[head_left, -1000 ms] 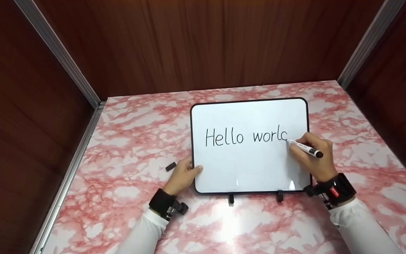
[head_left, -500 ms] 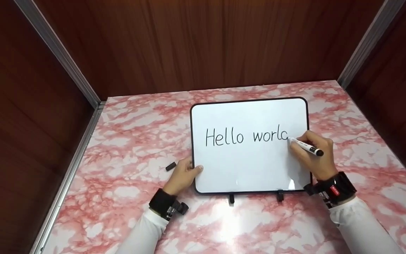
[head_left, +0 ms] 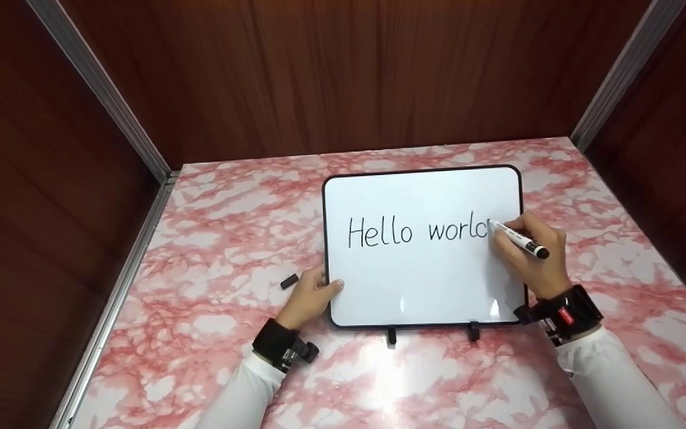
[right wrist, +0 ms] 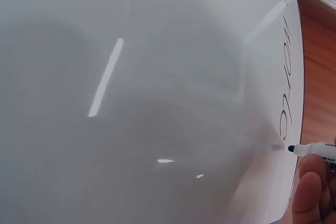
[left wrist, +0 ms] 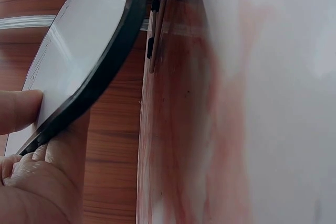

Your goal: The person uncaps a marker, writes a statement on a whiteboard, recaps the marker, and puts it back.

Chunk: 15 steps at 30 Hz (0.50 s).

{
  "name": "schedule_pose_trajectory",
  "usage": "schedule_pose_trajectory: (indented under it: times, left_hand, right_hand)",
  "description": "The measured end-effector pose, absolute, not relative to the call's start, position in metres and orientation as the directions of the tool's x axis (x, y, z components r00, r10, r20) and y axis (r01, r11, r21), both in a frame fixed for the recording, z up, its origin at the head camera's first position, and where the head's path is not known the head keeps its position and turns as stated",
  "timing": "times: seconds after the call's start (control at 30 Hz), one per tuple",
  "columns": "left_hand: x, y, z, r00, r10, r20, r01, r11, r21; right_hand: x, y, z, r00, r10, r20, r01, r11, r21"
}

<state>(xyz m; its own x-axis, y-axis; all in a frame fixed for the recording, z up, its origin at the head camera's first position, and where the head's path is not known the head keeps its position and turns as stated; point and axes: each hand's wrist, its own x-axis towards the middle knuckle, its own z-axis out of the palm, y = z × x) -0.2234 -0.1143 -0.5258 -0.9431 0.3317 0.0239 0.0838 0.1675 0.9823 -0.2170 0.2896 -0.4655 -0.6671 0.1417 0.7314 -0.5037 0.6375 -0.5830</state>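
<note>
A black-framed whiteboard (head_left: 414,280) stands propped on the table, with "Hello" and "worl" plus a curved stroke like a "c" written in black. The left hand (head_left: 310,298) grips its lower left edge; in the left wrist view the thumb (left wrist: 21,109) lies on the white face and the other fingers go behind the frame. A white marker with a black end (head_left: 518,238) is pinched by the right hand (head_left: 536,256) at the board's right side. Seen from the right wrist, the marker's black tip (right wrist: 292,149) is just beside the last curved stroke, apart from its own reflection.
A small black marker cap (head_left: 289,281) lies on the table left of the left hand. Two black feet (head_left: 392,335) stick out under the board. The red-and-white marbled table (head_left: 218,238) meets dark wood panels (head_left: 343,77) at the back and sides.
The right hand and marker have risen slightly, the tip going from the foot of the last curved stroke to near its top. The left hand and whiteboard have stayed in place.
</note>
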Motion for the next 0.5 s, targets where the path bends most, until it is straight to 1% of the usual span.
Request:
schedule_pose_trajectory:
  times: [0.5]
  left_hand:
    - [-0.2234, -0.1146, -0.5267, -0.944, 0.329, 0.027, 0.085, 0.163, 0.983]
  right_hand:
    - [-0.2224, 0.2864, -0.4564, -0.686, 0.163, 0.709, -0.477, 0.636, -0.607]
